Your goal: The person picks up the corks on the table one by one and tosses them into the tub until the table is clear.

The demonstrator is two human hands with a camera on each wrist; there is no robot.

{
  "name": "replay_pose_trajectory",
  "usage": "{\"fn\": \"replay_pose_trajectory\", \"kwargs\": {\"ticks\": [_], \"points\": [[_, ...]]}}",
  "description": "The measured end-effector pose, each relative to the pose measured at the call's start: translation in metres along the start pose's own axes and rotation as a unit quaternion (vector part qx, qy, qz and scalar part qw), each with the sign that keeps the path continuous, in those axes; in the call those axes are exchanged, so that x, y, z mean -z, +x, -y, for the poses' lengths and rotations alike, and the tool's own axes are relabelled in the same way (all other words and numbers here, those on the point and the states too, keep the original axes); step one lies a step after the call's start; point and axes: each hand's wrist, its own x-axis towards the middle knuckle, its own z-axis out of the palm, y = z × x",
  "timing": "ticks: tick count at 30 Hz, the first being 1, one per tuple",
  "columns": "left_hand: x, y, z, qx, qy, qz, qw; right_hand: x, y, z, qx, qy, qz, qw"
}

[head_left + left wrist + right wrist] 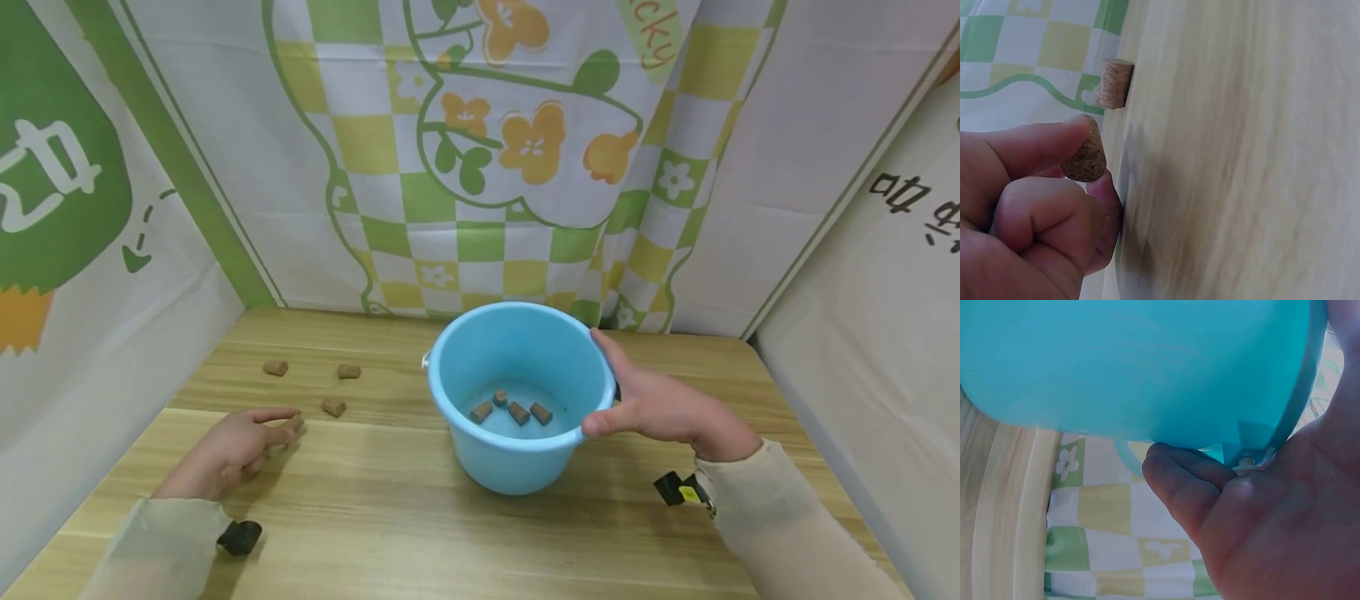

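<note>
Between thumb and fingertip my left hand (pixel 243 443) pinches a cork (pixel 1086 156), just above the left part of the table. In the head view that cork is mostly hidden by the fingers. Beyond this hand, three more corks lie on the wood: one at the back left (pixel 275 367), one to its right (pixel 348 372) and a nearer one (pixel 333 407). My right hand (pixel 667 408) grips the right rim of a light blue bucket (pixel 510 467), its thumb at the front and fingers round the outer side. Several corks (pixel 518 413) lie on the bucket's bottom.
The wooden table (pixel 360 517) is bounded by a checkered, flower-printed cloth (pixel 480 200) at the back and printed white panels at both sides. The bucket stands upright right of the middle, near the back. A small white handle joint (pixel 425 362) sticks out at its left.
</note>
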Motion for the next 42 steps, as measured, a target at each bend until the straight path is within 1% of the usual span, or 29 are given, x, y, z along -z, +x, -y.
{"fn": "replay_pose_trajectory", "kwargs": {"ticks": [2, 4, 6, 8, 10, 11, 12, 13, 15, 16, 18, 19, 20, 22, 24, 25, 27, 28, 29, 30, 34, 40, 42], "points": [[0.0, 0.001, -0.001, -0.005, -0.013, 0.002, 0.9999, 0.0, 0.0, 0.0, 0.002, 0.0, 0.0, 1.0], [-0.002, 0.003, -0.001, -0.011, -0.043, 0.008, 0.999, 0.0, 0.0, 0.0, 0.005, 0.0, 0.001, 1.0], [-0.004, 0.005, -0.002, -0.023, -0.083, 0.016, 0.9962, 0.0, 0.0, -0.001, 0.006, -0.001, 0.0, 1.0], [-0.005, 0.008, -0.004, -0.036, -0.126, 0.024, 0.9911, 0.0, 0.0, -0.001, 0.006, -0.002, -0.001, 1.0], [-0.006, 0.01, -0.006, -0.049, -0.185, 0.036, 0.9808, -0.001, -0.001, -0.001, 0.004, -0.002, -0.003, 1.0], [-0.005, 0.011, -0.008, -0.057, -0.221, 0.044, 0.9726, -0.001, -0.001, 0.0, 0.003, -0.001, -0.004, 1.0], [-0.005, 0.012, -0.01, -0.065, -0.262, 0.054, 0.9613, -0.001, -0.001, 0.0, 0.003, 0.0, -0.004, 1.0], [-0.004, 0.013, -0.013, -0.07, -0.307, 0.064, 0.9468, -0.001, -0.001, 0.0, 0.003, 0.0, -0.004, 1.0], [-0.002, 0.015, -0.018, -0.085, -0.389, 0.09, 0.9127, -0.001, -0.001, 0.0, 0.004, -0.001, -0.005, 1.0], [0.0, 0.015, -0.02, -0.094, -0.419, 0.104, 0.8974, -0.001, -0.001, 0.0, 0.004, -0.003, -0.006, 1.0], [0.002, 0.015, -0.026, -0.115, -0.461, 0.134, 0.8695, 0.0, -0.001, 0.001, 0.007, -0.003, -0.004, 1.0], [0.004, 0.016, -0.029, -0.128, -0.472, 0.149, 0.8592, 0.0, -0.001, 0.0, 0.009, -0.005, -0.003, 1.0], [0.004, 0.016, -0.032, -0.14, -0.478, 0.165, 0.8516, 0.0, 0.0, 0.001, 0.01, -0.006, -0.003, 1.0], [0.005, 0.016, -0.039, -0.158, -0.487, 0.19, 0.8379, 0.0, 0.0, 0.001, 0.01, -0.01, -0.003, 1.0], [0.005, 0.014, -0.046, -0.162, -0.497, 0.204, 0.8276, 0.0, 0.0, 0.001, 0.007, -0.013, -0.004, 1.0], [0.005, 0.013, -0.05, -0.161, -0.5, 0.205, 0.826, 0.0, 0.0, 0.001, 0.005, -0.015, -0.005, 1.0], [0.003, 0.01, -0.058, -0.152, -0.503, 0.2, 0.8267, 0.0, 0.0, 0.001, 0.003, -0.013, -0.005, 1.0], [0.002, 0.008, -0.062, -0.149, -0.507, 0.202, 0.8243, 0.0, 0.0, 0.002, 0.003, -0.011, -0.005, 1.0], [0.001, 0.007, -0.066, -0.148, -0.508, 0.203, 0.8238, 0.0, 0.0, 0.002, 0.002, -0.011, -0.006, 1.0], [0.0, 0.005, -0.07, -0.151, -0.506, 0.206, 0.824, 0.0, 0.0, 0.002, 0.002, -0.01, -0.005, 1.0], [-0.007, -0.001, -0.089, -0.167, -0.486, 0.216, 0.8303, 0.0, -0.001, 0.003, -0.001, -0.01, -0.005, 1.0], [-0.017, -0.012, -0.122, -0.183, -0.429, 0.203, 0.861, 0.0, 0.0, 0.003, 0.002, -0.007, -0.004, 1.0], [-0.019, -0.017, -0.134, -0.187, -0.403, 0.196, 0.874, 0.0, 0.0, 0.002, 0.004, -0.003, -0.003, 1.0]]}}
